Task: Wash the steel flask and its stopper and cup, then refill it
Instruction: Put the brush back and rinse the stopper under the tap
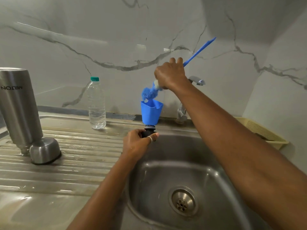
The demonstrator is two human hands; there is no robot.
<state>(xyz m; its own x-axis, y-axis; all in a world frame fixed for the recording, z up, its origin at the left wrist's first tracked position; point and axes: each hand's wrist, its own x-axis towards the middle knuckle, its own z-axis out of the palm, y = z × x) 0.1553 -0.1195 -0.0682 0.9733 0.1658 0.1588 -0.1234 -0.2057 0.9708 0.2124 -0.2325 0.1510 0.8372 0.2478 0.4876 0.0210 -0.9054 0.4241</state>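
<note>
Right now your left hand [139, 143] pinches the stopper [151, 112] by its black threaded base, thumb & fingers curled round it, holding it upright over the far-left rim of the sink [166, 171]. Your right hand [171, 75] is wrapped round the bottle brush [148, 93], w/ the fluffy blue head just above the stopper's open blue top, not inside it as far as I can tell. The stopper looks like light, stiff plastic, prob slick when wet, so grip the ridged black part, not the smooth tapered blue wall. The steel flask [18, 105] stands mouth-down on the drainboard at far left, w/ its cup [44, 150] inverted right against it. Both look rigid, wet & slippery, so take the flask round its body w/ a full hand. Only readable text: "MILTON" on the flask, upside down. No label legible on the water bottle [97, 105]
</note>
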